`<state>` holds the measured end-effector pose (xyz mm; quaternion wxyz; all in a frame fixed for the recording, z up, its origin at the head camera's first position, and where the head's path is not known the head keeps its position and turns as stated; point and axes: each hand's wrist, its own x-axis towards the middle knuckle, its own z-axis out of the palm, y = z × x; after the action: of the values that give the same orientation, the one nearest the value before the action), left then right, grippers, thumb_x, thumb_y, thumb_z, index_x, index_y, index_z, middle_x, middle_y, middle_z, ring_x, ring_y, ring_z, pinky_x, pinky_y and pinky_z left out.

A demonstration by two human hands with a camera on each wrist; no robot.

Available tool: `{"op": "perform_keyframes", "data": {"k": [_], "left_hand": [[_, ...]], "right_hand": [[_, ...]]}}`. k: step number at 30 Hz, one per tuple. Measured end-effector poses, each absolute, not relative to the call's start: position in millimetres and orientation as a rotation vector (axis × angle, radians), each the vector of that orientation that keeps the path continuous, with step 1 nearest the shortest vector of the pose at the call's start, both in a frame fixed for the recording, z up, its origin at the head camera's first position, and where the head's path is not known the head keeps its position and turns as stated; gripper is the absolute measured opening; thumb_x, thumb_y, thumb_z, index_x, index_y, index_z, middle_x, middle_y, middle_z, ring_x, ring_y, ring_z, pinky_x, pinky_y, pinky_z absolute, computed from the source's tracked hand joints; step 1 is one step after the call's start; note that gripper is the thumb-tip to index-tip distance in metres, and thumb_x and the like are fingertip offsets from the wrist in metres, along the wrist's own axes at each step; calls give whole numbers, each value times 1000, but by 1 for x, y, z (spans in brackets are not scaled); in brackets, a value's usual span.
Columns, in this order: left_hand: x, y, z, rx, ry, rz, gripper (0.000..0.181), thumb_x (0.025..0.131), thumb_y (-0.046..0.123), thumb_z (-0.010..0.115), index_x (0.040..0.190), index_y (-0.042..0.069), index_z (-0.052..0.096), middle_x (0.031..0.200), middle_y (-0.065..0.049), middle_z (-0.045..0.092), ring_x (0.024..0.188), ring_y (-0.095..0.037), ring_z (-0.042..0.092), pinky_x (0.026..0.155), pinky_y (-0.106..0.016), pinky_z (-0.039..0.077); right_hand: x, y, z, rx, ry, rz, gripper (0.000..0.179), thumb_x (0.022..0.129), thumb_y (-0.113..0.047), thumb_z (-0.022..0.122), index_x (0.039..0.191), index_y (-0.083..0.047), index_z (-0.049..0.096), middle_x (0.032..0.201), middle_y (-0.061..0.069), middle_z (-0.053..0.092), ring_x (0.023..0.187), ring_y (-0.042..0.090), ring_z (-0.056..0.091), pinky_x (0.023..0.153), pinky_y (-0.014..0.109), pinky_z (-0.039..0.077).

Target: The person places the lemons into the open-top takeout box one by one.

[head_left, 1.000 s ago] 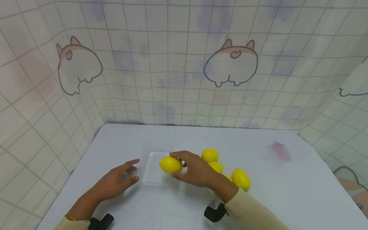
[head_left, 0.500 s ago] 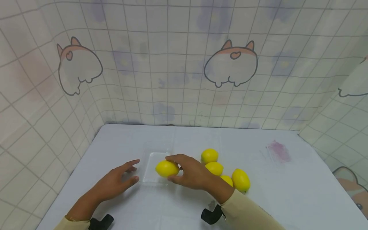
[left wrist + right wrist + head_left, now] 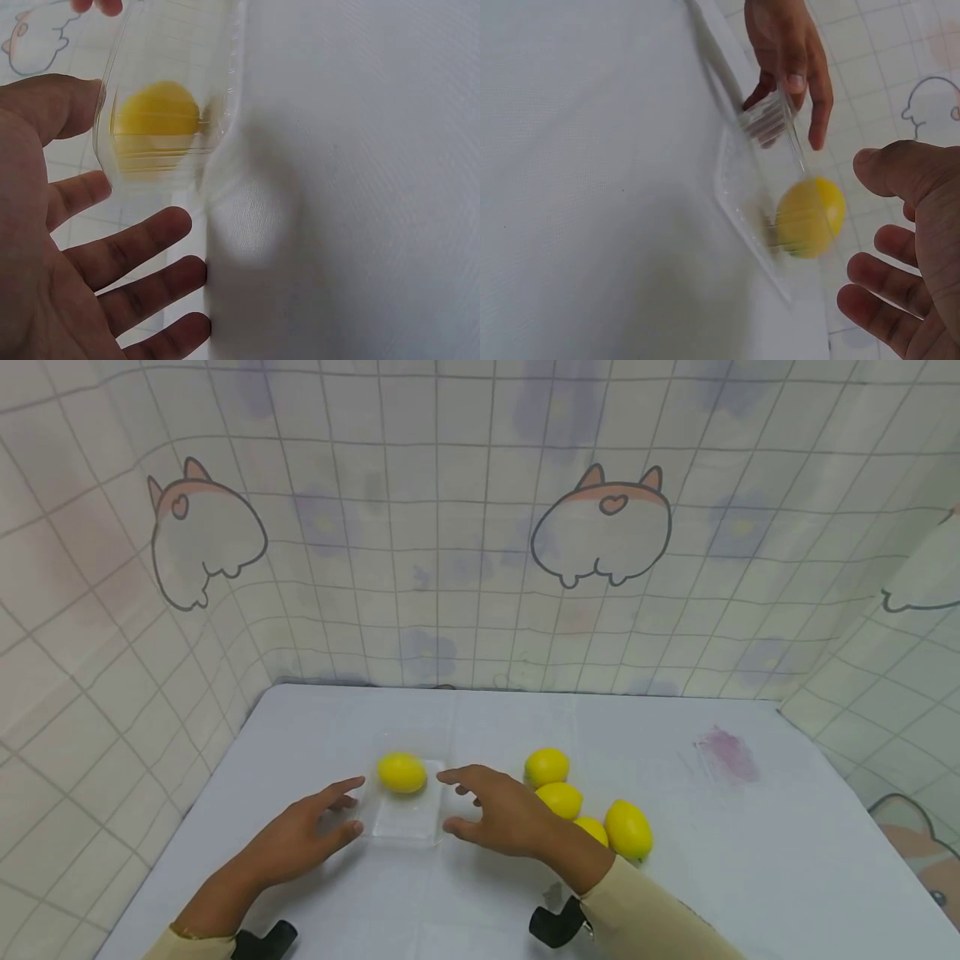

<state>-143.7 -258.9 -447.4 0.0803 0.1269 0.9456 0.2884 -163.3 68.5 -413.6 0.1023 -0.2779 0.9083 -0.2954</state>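
Observation:
A clear plastic box (image 3: 408, 822) stands on the white table with one yellow lemon (image 3: 402, 773) inside, toward its back left. Through the box wall the lemon (image 3: 157, 112) shows in the left wrist view. My left hand (image 3: 296, 835) is at the box's left side, fingers spread, thumb and forefinger right at the rim. On the other side my right hand (image 3: 506, 810) is held just right of the box, its fingers apart and nothing between them. In the right wrist view the lemon (image 3: 810, 217) lies beyond the fingertips (image 3: 866, 159).
Several loose lemons lie right of the box: one at the back (image 3: 547, 767), another (image 3: 558, 798) partly behind the right hand, and one farther right (image 3: 628, 829). A pink stain (image 3: 727, 754) marks the table at right. A patterned curtain (image 3: 480, 527) surrounds the table.
The lemon that my right hand held over the box has been let go and now lies inside it. The right hand's fingers have spread. My left hand has stayed in place.

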Motion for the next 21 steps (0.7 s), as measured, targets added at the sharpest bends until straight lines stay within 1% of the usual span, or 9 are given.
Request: {"op": "perform_keyframes", "data": {"k": [6,10,14,21], "left_hand": [[-145,-258,-447,377,2824,860,68,98,50,66,157,23,42,132,-7,66,127,-36,57,103,-64,43],[-144,-258,-447,385,2824,850,68,99,51,65,157,23,42,132,-7,65,127,-36,57,103,-64,42],[-144,-258,-447,387,2825,837,69,98,52,64,157,23,41,133,-7,65,127,-37,56,102,-65,42],[-145,-259,-449,394,2828,840,70,99,52,64,157,23,41,133,-7,65,127,-37,56,101,-65,43]], "right_hand": [[-162,79,-413,-795,2705,-870,61,94,-41,75,150,-32,51,141,-4,59,111,20,64,88,31,56],[-162,90,-412,-767,2717,-881,62,95,-40,75,151,-30,51,142,-3,58,112,22,64,90,34,55],[-161,102,-410,-741,2731,-897,62,94,-39,76,150,-29,52,141,-4,58,114,22,63,92,36,55],[-160,121,-406,-708,2773,-903,62,93,-40,77,149,-28,53,139,0,60,112,24,64,89,39,56]]}}
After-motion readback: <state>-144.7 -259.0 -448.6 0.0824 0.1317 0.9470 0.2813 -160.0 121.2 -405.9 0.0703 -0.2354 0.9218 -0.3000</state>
